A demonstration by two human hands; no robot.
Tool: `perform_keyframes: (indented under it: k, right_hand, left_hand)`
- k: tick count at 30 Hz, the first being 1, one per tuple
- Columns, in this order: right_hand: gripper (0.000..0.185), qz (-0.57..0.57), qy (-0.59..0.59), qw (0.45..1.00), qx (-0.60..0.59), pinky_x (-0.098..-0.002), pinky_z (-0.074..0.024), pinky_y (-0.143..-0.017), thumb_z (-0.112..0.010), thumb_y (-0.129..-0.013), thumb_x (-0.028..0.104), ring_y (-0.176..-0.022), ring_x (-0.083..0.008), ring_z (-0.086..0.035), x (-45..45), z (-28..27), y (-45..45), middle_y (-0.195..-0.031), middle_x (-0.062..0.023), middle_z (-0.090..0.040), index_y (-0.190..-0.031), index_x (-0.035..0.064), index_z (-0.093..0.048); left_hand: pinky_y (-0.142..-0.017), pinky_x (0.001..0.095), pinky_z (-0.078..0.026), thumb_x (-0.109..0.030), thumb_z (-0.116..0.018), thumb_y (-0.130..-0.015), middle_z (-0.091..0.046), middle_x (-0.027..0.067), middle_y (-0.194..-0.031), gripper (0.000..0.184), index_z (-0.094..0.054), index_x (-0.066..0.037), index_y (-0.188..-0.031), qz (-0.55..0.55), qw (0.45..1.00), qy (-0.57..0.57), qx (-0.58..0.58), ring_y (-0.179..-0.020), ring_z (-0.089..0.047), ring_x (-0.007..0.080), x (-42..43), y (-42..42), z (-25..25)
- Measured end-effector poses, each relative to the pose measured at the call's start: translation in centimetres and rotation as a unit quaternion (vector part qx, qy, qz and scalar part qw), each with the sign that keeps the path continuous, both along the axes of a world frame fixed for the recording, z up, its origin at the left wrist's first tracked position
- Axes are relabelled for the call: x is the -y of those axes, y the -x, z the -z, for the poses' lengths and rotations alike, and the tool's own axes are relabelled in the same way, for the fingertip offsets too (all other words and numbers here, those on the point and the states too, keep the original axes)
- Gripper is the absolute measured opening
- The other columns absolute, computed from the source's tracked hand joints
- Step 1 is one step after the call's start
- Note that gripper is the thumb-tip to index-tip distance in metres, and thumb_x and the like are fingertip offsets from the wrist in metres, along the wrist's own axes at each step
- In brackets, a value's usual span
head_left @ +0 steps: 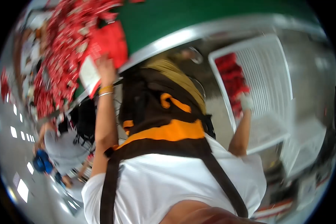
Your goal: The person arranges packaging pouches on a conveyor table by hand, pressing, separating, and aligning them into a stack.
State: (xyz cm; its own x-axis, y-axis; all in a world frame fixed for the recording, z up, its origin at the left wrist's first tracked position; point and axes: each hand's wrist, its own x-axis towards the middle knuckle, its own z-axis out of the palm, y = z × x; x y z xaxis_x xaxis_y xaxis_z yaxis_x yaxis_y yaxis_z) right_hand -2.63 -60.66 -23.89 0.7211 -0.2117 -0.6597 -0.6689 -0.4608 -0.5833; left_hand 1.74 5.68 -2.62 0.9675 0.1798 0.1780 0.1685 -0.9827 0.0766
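My left hand [106,70], bare, with a yellow band and a pale bracelet at the wrist, is at the near edge of the green work table. Its blurred fingers are stretched out over a bright red packet [114,43]. Beside the palm, a white-faced packet with a red border [89,74] overhangs the metal edge. Low on the other side, my right hand [245,101], in a white glove, is inside a white crate [263,128]. Its fingers close on a red packet [244,90] by a row of red packets [229,72]; motion blur hides the fingertips.
A large heap of shiny red packets [67,41] covers the left of the green table [168,18]. The metal table rim [175,37] runs in front of me. Another white container [306,145] stands beyond the crate. Co-workers [63,149] are at the left.
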Motion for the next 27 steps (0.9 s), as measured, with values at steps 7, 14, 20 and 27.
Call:
perform_keyframes:
  k: [7,14,20,27]
  right_hand:
    - [0.023,-0.174,-0.316,0.920,0.152,-0.0269,-0.0503,-0.075,-0.056,-0.098,0.016,-0.084,-0.0138,-0.062,-15.6,-24.6,-13.8,-0.093,-0.0075,-0.067,-0.110,-0.0010,-0.065]
    - [0.021,-0.463,-0.304,0.783,0.281,-0.0270,-0.0502,-0.083,-0.058,-0.094,0.008,-0.091,-0.0149,-0.063,-40.1,-35.5,-20.3,-0.102,-0.0077,-0.067,-0.111,-0.0026,-0.064]
    - [0.044,-0.636,-0.097,0.516,0.565,-0.0372,-0.0451,-0.099,-0.068,-0.083,0.024,-0.115,-0.0299,-0.056,-62.1,-35.3,-22.4,-0.125,-0.0155,-0.058,-0.124,0.0083,-0.059]
    - [0.072,-0.746,0.112,0.424,0.501,-0.0531,-0.0242,-0.114,-0.069,-0.077,0.043,-0.133,-0.0313,-0.041,-79.4,-30.1,-22.0,-0.142,-0.0134,-0.045,-0.140,0.0171,-0.045]
  left_hand:
    - [-0.108,0.0616,-0.026,-0.028,-0.051,-0.095,-0.032,0.0177,-0.153,0.048,-0.047,-0.026,-0.143,-0.099,0.995,0.005,-0.013,-0.138,-0.034,0.0388,7.0,0.2,-3.6]
    - [-0.106,0.0605,-0.028,-0.028,-0.056,-0.092,-0.043,0.0191,-0.145,0.045,-0.054,-0.018,-0.136,-0.083,0.992,0.049,0.076,-0.133,-0.041,0.0383,6.5,1.6,-3.4]
    - [-0.108,0.0628,-0.026,-0.028,-0.054,-0.092,-0.050,0.0185,-0.139,0.044,-0.057,-0.005,-0.130,-0.117,0.986,0.074,0.091,-0.132,-0.043,0.0365,6.9,1.0,-3.2]
    - [-0.113,0.0566,-0.025,-0.024,-0.058,-0.086,-0.055,0.0151,-0.135,0.043,-0.062,-0.002,-0.122,-0.127,0.967,0.146,0.164,-0.130,-0.046,0.0329,6.6,1.4,-3.4]
